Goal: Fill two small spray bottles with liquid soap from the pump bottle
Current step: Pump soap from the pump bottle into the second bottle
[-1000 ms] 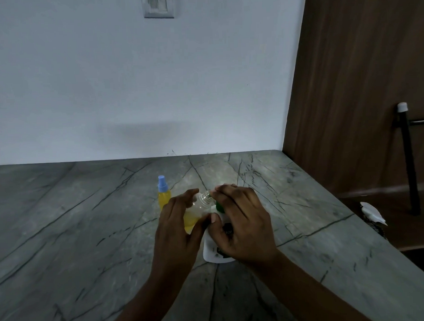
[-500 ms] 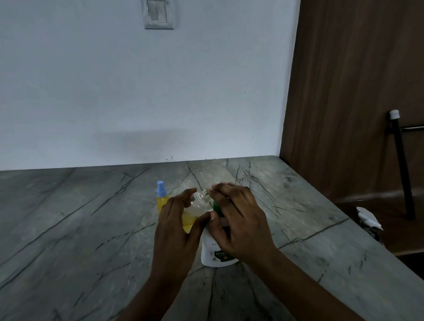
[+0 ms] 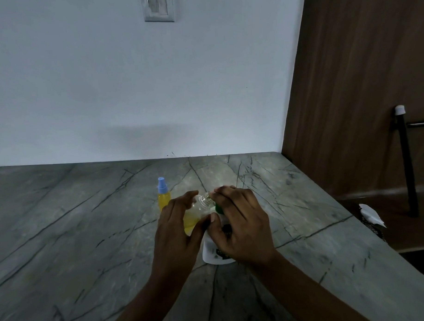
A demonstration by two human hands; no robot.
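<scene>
on the near counter (image 3: 64,237), pump bottle (image 3: 210,252): white, upright, mostly under the right hand
right hand (image 3: 242,224): fingers curled over its green pump top
left hand (image 3: 177,233): gripping a tilted, uncapped spray bottle (image 3: 196,213), part-full of yellow, mouth by the right fingertips
second spray bottle (image 3: 164,196): blue-capped, yellow, standing just behind
wall switch (image 3: 158,7): high on the far wall

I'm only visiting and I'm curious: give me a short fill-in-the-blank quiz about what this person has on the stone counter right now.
1. The spray bottle standing alone on the counter has a ____ top.
2. The left hand holds the uncapped bottle, which is ____ rather than upright.
3. The liquid in both small bottles is ____.
4. The right hand grips the white pump bottle, whose pump is ____.

Missing words: blue; tilted; yellow; green
</scene>
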